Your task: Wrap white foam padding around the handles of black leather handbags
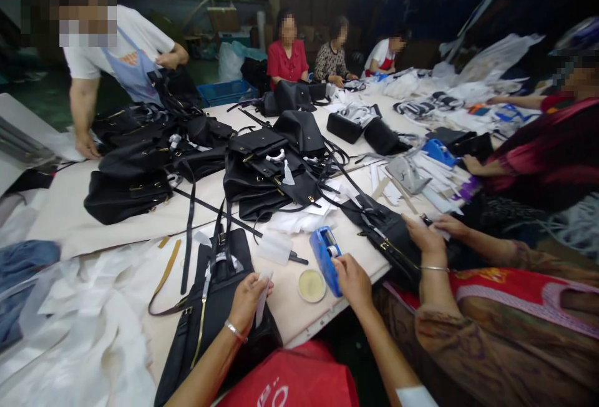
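My left hand [249,301] is closed, pinching a thin white strip of paper or plastic [262,299] above a black leather bag [224,288] with a gold zipper. The bag lies on the table in front of me, its straps stretched away from me. My right hand [352,279] is at a blue tape dispenser [322,251], its fingers on the near right side around the tape roll. Between my hands sits a small round tin [311,286] with a yellowish top. A translucent white sheet [275,248] lies just beyond the tin.
Heaps of black bags [271,163] fill the table's middle and left. White wrapping scraps [88,332] cover the near left. At my right, a co-worker's hands [428,232] work over another black bag [388,226]. Other people stand or sit around the table [299,329].
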Motion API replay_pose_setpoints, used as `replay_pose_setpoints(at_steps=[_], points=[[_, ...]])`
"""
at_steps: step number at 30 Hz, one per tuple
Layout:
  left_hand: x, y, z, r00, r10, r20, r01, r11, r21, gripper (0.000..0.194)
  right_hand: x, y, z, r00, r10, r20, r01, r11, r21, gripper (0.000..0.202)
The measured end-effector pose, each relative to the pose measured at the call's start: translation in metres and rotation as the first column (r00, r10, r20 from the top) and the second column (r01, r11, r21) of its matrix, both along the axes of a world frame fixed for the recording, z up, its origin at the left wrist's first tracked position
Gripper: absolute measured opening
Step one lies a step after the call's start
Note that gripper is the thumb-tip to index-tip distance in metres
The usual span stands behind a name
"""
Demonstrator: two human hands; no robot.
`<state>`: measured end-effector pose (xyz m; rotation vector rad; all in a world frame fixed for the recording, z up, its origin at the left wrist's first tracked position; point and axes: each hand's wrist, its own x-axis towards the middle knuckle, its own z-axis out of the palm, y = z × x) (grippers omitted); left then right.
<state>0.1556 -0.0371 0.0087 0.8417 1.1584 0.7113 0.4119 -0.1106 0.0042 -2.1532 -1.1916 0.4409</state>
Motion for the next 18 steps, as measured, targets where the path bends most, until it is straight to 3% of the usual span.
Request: replay_pose_setpoints(at_steps=[2,5,9,14,18], points=[[0.0,-0.002,0.0,1.0,-0.007,0.012,0.007,1.0,-0.003,0.031,0.03,-0.013,-0.006,0.993,-0.013,0.116,0.028,0.992,-0.126,0.026],[0.0,-0.003,0.0,0.999,-0.021,0.039,0.021,1.0,0.004,0.03,0.048,-0.022,-0.023,0.997,0.054,0.053,-0.038,0.963,-0.268,0.031],[-0.003,-0.003,-0.001,0.999,-0.009,0.046,0.01,1.0,-0.022,0.03,0.044,-0.025,-0.029,0.998,0.058,0.028,-0.048,0.963,-0.263,0.036],[-0.008,-0.002,-0.001,0.998,0.028,0.047,-0.027,0.999,-0.024,0.032,0.039,-0.049,-0.011,0.999,0.036,0.036,-0.028,0.98,-0.196,0.031],[-0.008,-0.002,-0.002,0.998,0.025,0.052,-0.024,1.0,-0.018,0.033,0.032,-0.07,-0.014,0.977,-0.073,-0.2,0.032,0.979,-0.203,0.031]])
